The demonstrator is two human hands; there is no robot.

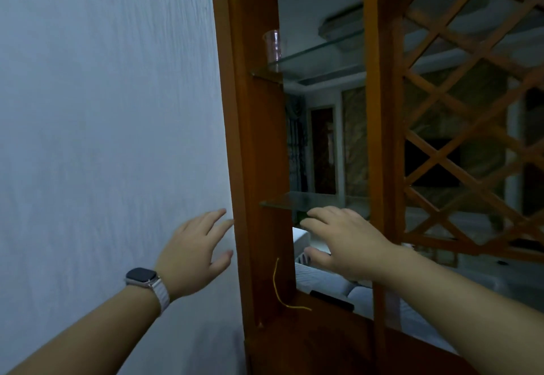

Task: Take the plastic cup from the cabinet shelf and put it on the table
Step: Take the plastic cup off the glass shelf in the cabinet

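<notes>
Plastic cup (274, 46), clear with a pinkish tint, stands upright at the left end of the upper glass shelf (318, 55) in the wooden cabinet (256, 145), close against the cabinet's left upright. It is well above both of my hands and neither touches it.

My left hand (194, 252) is raised in front of the pale wall (103, 109), just beside the cabinet's left edge. Its fingers are spread and nothing is in it. A dark watch (142, 277) with a light band sits on that wrist.

My right hand (343, 242) is out in front of the open compartment, just below the lower glass shelf (312, 199). Its fingers are loosely extended and slightly curled, palm down, holding nothing. Whether the fingertips touch the shelf edge I cannot tell.

A thin yellow string (278, 289) hangs down the inner wooden post and curls onto the cabinet's wooden ledge. A small dark flat object (331, 300) lies on that ledge beside it, under my right wrist. To the right, a wooden lattice panel (471, 109) of crossed slats fills the next section of the cabinet. The back of the cabinet reflects a dim room.
</notes>
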